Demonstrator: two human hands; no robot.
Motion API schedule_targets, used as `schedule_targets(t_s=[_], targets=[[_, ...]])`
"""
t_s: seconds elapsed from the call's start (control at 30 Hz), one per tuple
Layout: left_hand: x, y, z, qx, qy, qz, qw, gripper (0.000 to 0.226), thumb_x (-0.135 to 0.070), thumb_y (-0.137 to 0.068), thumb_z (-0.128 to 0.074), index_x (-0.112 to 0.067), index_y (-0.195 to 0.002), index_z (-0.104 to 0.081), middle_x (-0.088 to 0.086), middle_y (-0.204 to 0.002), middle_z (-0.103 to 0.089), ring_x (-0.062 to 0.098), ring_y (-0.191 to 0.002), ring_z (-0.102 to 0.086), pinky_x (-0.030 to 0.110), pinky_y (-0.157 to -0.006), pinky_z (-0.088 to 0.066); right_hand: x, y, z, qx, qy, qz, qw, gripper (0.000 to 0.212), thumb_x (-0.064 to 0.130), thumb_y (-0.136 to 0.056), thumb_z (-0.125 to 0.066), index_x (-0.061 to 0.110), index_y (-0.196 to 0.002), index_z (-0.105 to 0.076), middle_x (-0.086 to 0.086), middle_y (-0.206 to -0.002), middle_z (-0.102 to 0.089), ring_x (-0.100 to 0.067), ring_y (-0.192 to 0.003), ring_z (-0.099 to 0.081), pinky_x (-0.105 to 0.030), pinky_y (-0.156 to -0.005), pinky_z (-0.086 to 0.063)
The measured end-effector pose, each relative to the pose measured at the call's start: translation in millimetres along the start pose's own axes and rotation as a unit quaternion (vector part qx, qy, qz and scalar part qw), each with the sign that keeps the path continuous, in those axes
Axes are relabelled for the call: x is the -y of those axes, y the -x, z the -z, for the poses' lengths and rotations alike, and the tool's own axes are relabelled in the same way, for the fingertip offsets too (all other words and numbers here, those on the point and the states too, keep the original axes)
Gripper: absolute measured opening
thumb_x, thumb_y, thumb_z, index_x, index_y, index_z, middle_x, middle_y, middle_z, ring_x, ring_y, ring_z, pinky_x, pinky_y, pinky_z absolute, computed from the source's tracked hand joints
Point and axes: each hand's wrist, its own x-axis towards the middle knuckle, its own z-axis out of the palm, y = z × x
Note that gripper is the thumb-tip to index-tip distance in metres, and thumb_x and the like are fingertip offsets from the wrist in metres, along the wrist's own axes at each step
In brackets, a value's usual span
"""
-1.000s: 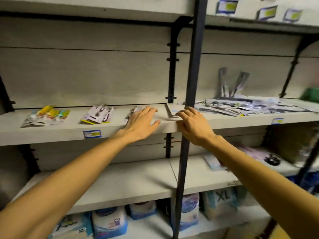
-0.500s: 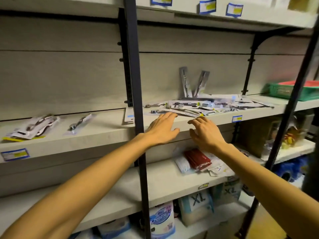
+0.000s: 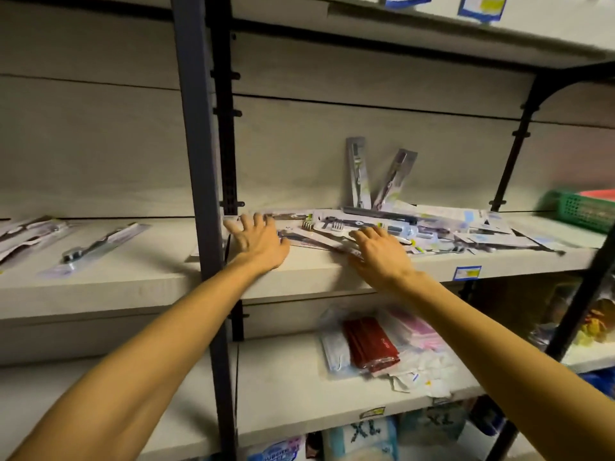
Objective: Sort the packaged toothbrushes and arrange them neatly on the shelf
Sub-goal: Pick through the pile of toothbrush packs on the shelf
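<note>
Both hands, left hand (image 3: 258,242) and right hand (image 3: 379,252), fingers spread flat, holding nothing, rest at the glossy heap of flat packaged toothbrushes (image 3: 399,227) on the matte pale shelf (image 3: 316,271); two slim packs (image 3: 357,173) lean upright behind.

pile: a loose heap of packaged toothbrushes (image 3: 392,227) lay flat and crisscrossed on the shelf (image 3: 316,271), right of the dark post.
standing packs: two grey packs (image 3: 372,174) leaned upright against the back wall behind the heap, the right one tilted.
left group: a single pack (image 3: 96,247) lay at a slant, with more packs (image 3: 26,234) at the far left edge.
</note>
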Motion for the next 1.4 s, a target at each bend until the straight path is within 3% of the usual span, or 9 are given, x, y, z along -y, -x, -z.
schedule_targets(t_s=[0.17, 0.27, 0.47, 0.7, 0.83, 1.0, 1.07, 1.23, 1.4], targets=[[9, -10, -9, 0.057, 0.01, 0.109, 0.992, 0.079, -0.061, -0.095, -0.039, -0.008, -0.154, -0.028, 0.022, -0.16, -0.019, 0.05, -0.146, -0.012, 0.066, -0.114, -0.013, -4, -33, -7, 0.027, -0.009, 0.01, 1.0, 0.055, 0.055, -0.1, -0.043, 0.013, -0.133, -0.054, -0.012, -0.136, -0.052, -0.031, -0.128, -0.043, -0.043, -0.104, -0.039], [11, -11, -12, 0.084, 0.005, 0.155, 0.984, 0.083, -0.068, -0.094, -0.036, -0.008, -0.151, -0.031, 0.022, -0.156, -0.025, 0.049, -0.141, -0.023, 0.061, -0.112, -0.023, 0, -47, -12, 0.029, -0.018, 0.023, 0.999, 0.055, 0.055, -0.098, -0.043, 0.013, -0.13, -0.056, -0.012, -0.137, -0.052, -0.031, -0.129, -0.041, -0.044, -0.104, -0.039], [12, -11, -1, 0.023, 0.003, 0.131, 0.991, 0.049, -0.043, -0.098, -0.048, -0.014, -0.138, -0.047, 0.014, -0.127, -0.058, 0.034, -0.112, -0.057, 0.039, -0.089, -0.044, -16, -64, -22, 0.032, -0.055, 0.073, 0.995, 0.051, 0.057, -0.096, -0.043, 0.017, -0.119, -0.066, -0.011, -0.133, -0.053, -0.03, -0.124, -0.044, -0.044, -0.104, -0.04], [5, -19, 13, -0.081, 0.093, 0.178, 0.976, 0.027, -0.02, -0.095, -0.057, -0.03, -0.118, -0.067, 0.004, -0.115, -0.068, 0.03, -0.1, -0.063, 0.032, -0.076, -0.044, -33, -69, -39, -0.031, -0.18, 0.099, 0.978, 0.044, 0.056, -0.09, -0.056, 0.019, -0.11, -0.072, -0.005, -0.125, -0.062, -0.027, -0.116, -0.05, -0.039, -0.096, -0.046], [-5, -23, 21, -0.136, 0.293, 0.246, 0.914, 0.032, -0.012, -0.09, -0.057, -0.032, -0.108, -0.074, -0.004, -0.115, -0.071, 0.024, -0.096, -0.066, 0.027, -0.072, -0.048, -37, -71, -46, -0.043, -0.23, 0.102, 0.967, 0.043, 0.057, -0.086, -0.065, 0.02, -0.107, -0.07, -0.004, -0.117, -0.065, -0.026, -0.109, -0.053, -0.039, -0.09, -0.048], [-28, -16, 28, -0.186, 0.616, 0.277, 0.714, 0.036, 0.009, -0.087, -0.052, -0.01, -0.111, -0.071, 0.01, -0.078, -0.063, 0.005, -0.035, -0.043, 0.015, -0.039, -0.034, -36, -72, -47, -0.047, -0.306, 0.091, 0.946, 0.028, 0.042, -0.086, -0.071, 0.023, -0.105, -0.069, -0.001, -0.106, -0.073, -0.023, -0.102, -0.064, -0.04, -0.085, -0.055], [-35, -9, 29, -0.179, 0.642, 0.294, 0.685, 0.038, 0.01, -0.086, -0.054, -0.009, -0.115, -0.069, 0.009, -0.072, -0.06, 0.01, -0.039, -0.04, 0.019, -0.039, -0.032, -37, -72, -48, -0.057, -0.324, 0.079, 0.941, 0.026, 0.038, -0.086, -0.07, 0.023, -0.106, -0.066, 0.0, -0.106, -0.072, -0.023, -0.101, -0.064, -0.041, -0.084, -0.056], [-46, 10, 33, -0.17, 0.644, 0.273, 0.694, 0.053, 0.013, -0.083, -0.059, -0.011, -0.13, -0.06, 0.007, -0.08, -0.062, 0.015, -0.046, -0.047, 0.021, -0.039, -0.037, -46, -73, -49, -0.088, -0.401, 0.026, 0.912, 0.047, 0.035, -0.09, -0.068, 0.014, -0.129, -0.053, -0.009, -0.121, -0.06, -0.029, -0.107, -0.059, -0.039, -0.085, -0.05], [-51, 24, 47, -0.185, 0.66, 0.18, 0.705, 0.071, 0.015, -0.085, -0.059, -0.013, -0.148, -0.04, 0.011, -0.114, -0.07, 0.024, -0.096, -0.068, 0.037, -0.082, -0.058, -56, -74, -34, -0.216, -0.496, -0.006, 0.841, 0.039, 0.027, -0.093, -0.067, 0.006, -0.124, -0.058, -0.011, -0.113, -0.053, -0.023, -0.098, -0.053, -0.026, -0.077, -0.045]])
